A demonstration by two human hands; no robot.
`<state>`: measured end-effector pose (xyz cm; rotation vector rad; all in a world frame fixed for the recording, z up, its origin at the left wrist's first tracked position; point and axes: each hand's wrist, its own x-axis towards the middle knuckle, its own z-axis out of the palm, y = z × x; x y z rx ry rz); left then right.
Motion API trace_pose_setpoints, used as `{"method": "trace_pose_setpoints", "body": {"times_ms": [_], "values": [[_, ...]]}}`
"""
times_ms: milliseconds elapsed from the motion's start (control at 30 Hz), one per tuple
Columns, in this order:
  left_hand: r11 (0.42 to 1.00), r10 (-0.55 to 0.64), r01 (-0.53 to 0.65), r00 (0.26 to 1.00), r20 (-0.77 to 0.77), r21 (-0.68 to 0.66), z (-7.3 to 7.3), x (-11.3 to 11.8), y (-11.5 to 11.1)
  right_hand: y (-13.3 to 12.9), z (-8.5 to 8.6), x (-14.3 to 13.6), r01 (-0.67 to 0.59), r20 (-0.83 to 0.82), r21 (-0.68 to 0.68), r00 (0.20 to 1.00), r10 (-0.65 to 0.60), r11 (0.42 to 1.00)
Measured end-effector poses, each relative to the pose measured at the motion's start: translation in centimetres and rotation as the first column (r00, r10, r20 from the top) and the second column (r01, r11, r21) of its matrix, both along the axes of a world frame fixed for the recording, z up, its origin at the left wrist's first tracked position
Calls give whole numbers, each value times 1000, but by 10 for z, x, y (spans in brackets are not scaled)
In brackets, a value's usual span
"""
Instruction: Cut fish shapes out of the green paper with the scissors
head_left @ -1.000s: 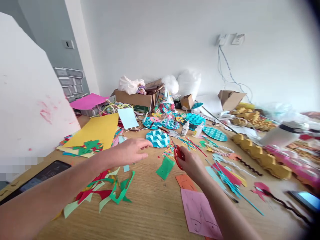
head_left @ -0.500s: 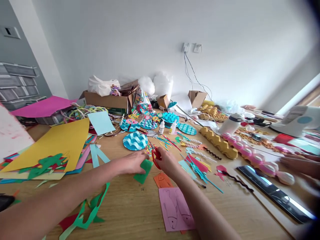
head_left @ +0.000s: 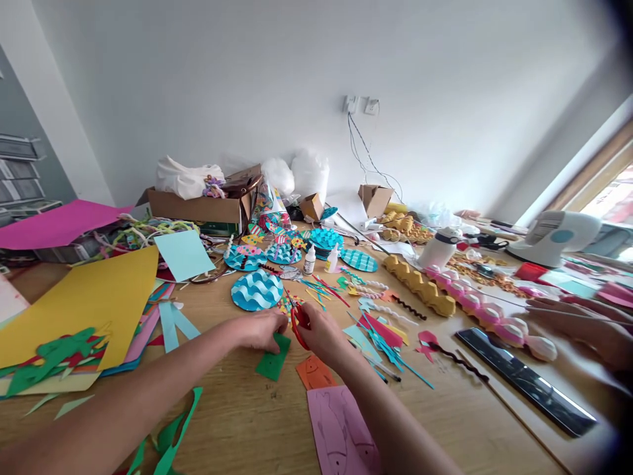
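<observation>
Left hand [head_left: 264, 330] has gone from hovering beside the green card [head_left: 273, 361] to touching its top edge; the view has also swung to the right. Landmark for places: blue disc [head_left: 257, 290].

Table [head_left: 247, 422] runs under everything. Yellow sheet [head_left: 99, 297] lies left of the disc with offcuts [head_left: 54, 356] on it, so it probably doubles as a scrap pile. Black device [head_left: 524, 379] lies face up far right of the disc, near another person's blurred hand [head_left: 583, 320]. Pink card [head_left: 326, 422], nearer than the disc and to its right, lies flat with the drawn fish showing, likely so the outlines can be seen. Orange card [head_left: 314, 373], also drawn on, sits between pink card and disc. Green card is just nearer than the disc; left thumb rests on it, probably to steady it, but can't tell if the other fingers pinch it from below. Two glue bottles [head_left: 309, 260] [head_left: 331, 258] stand upright right of the disc, probably against leaks. Scissors [head_left: 295, 321] are just right of the disc, handles gripped in the closed fingers of the right hand [head_left: 319, 330], points aimed away from the wearer, probably for control.

Text: bottle labels too small to read; window lettering [head_left: 613, 201] illegible; no brand readable.
</observation>
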<state>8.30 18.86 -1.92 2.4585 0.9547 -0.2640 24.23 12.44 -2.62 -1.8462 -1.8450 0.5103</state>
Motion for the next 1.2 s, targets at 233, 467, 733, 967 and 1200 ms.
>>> {"method": "trace_pose_setpoints", "body": {"times_ms": [233,467,733,967,1200], "values": [[974,222,-188,904,365,-126,7,-14,-7,0,7,-2,10,-308,18,951,-4,1000],[878,477,-342,553,683,-336,21,-23,-33,-7,15,-11,-141,-687,4,719,105,990],[813,559,-421,366,744,-403,25,-33,-38,-10,18,-21,-92,-825,73,554,112,993],[820,549,-439,424,720,-366,12,-37,-27,-7,13,-15,103,-814,173,576,83,979],[877,461,-412,578,673,-247,20,-47,-20,-1,10,-8,158,-720,248,690,73,956]]}}
